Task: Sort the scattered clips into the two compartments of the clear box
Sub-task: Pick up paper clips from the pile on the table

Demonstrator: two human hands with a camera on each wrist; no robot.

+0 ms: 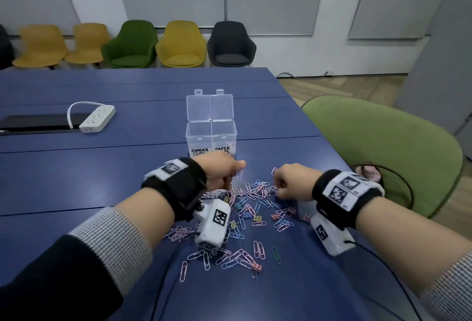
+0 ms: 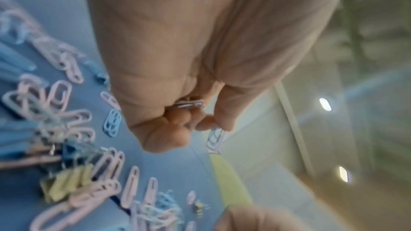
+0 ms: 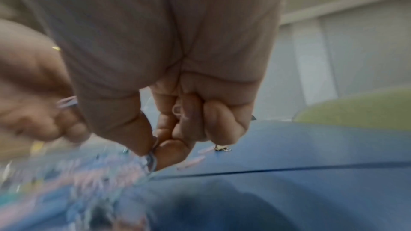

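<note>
Scene: A person sorts a heap of paper clips [image 1: 255,193] and small binder clips [image 1: 256,267] on a blue table [image 1: 102,167], with the clear box [image 1: 211,139] standing open just beyond the heap.

Left hand: The left hand [image 1: 219,173] hovers over the far edge of the heap, its fingers [image 2: 177,129] curled on several paper clips; a pale blue one [image 2: 214,138] hangs pinched at the fingertips.

Right hand: The right hand [image 1: 293,182] works the right side of the heap, thumb and forefinger pinching a clip [image 3: 151,162] at the tabletop, and a pink one [image 3: 177,111] is tucked under the curled fingers.

Box: Lid tipped back, two compartments side by side; the right one seems to hold a few clips, the left looks bare, though the plastic makes this hard to judge.

Risk: The dangling clip, held only by its tip, could drop on the way to the box. Linked clips may drag neighbours along, and a binder clip caught in a handful could land in the wrong side.

Writing: Labels on the box front read "BINDER CLIPS" at left and "PAPER", with the second word partly hidden, at right.

Also seen: A white power strip [image 1: 98,119] far left; a green chair [image 1: 383,154] at right.
</note>
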